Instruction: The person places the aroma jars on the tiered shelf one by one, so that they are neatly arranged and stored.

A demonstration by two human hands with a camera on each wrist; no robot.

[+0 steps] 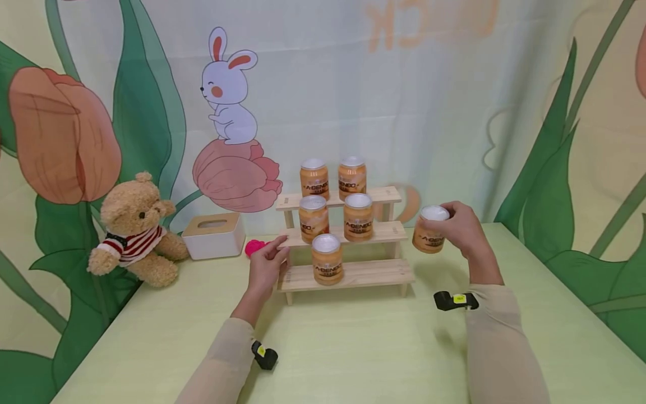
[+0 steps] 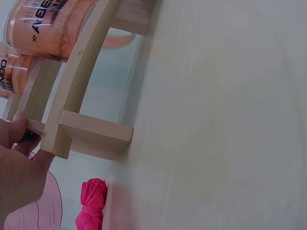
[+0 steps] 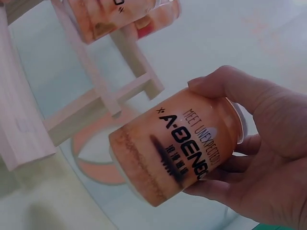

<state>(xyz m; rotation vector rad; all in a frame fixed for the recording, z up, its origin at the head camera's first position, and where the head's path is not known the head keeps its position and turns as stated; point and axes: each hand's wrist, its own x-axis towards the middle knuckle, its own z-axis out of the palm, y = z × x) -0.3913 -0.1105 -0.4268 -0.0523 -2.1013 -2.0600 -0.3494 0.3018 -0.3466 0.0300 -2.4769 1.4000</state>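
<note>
A three-step wooden rack [image 1: 375,273] stands at mid table, carrying orange cans with silvery lids. Two cans are on the top step, two on the middle one, and a single can [image 1: 327,261] sits on the bottom step, left of centre. My right hand [image 1: 461,227] grips another can [image 3: 172,148] by its upper part, thumb on one side and fingers on the other; it is held above the table, right of the rack. My left hand [image 1: 264,269] holds the rack's left end, its thumb and fingers at the step ends [image 2: 55,143].
Left of the rack lie a pink yarn bundle [image 2: 91,203], a white tissue box [image 1: 214,238] with a wooden lid, and a teddy bear [image 1: 136,230] in a striped shirt. A printed curtain [image 1: 328,84] hangs close behind the rack.
</note>
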